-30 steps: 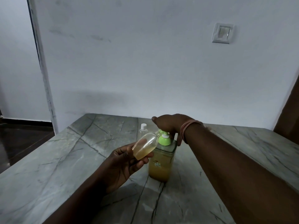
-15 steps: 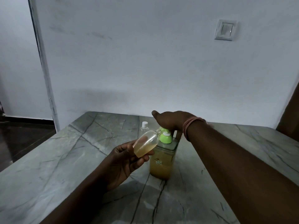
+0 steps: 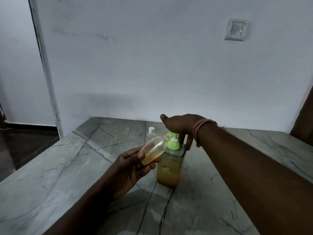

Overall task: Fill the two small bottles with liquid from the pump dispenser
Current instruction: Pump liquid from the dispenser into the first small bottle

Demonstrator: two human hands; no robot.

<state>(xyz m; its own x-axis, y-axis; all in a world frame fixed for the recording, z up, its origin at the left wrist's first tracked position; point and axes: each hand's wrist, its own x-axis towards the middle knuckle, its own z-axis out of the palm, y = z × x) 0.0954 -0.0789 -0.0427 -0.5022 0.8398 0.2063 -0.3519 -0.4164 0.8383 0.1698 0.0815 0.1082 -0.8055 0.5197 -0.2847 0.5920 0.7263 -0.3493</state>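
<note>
My left hand (image 3: 130,167) holds a small clear bottle (image 3: 155,150) tilted on its side, partly filled with amber liquid, its open neck against the green spout. The pump dispenser (image 3: 169,168), a square clear jar of amber liquid with a green pump head (image 3: 173,143), stands mid-table. My right hand (image 3: 181,127) lies palm down over the pump head with its fingers hanging behind the pump. A second small clear bottle (image 3: 151,133) with a white cap stands upright just behind, partly hidden by the tilted bottle.
Everything rests on a grey veined marble table (image 3: 84,167) pushed against a white wall. A light switch (image 3: 236,31) sits high on the wall. The table's left edge drops to a dark floor (image 3: 22,141). A brown surface (image 3: 303,126) shows at far right.
My right hand has lifted a little, so more of the green pump head shows. The tilted bottle stays at the spout in my left hand.
</note>
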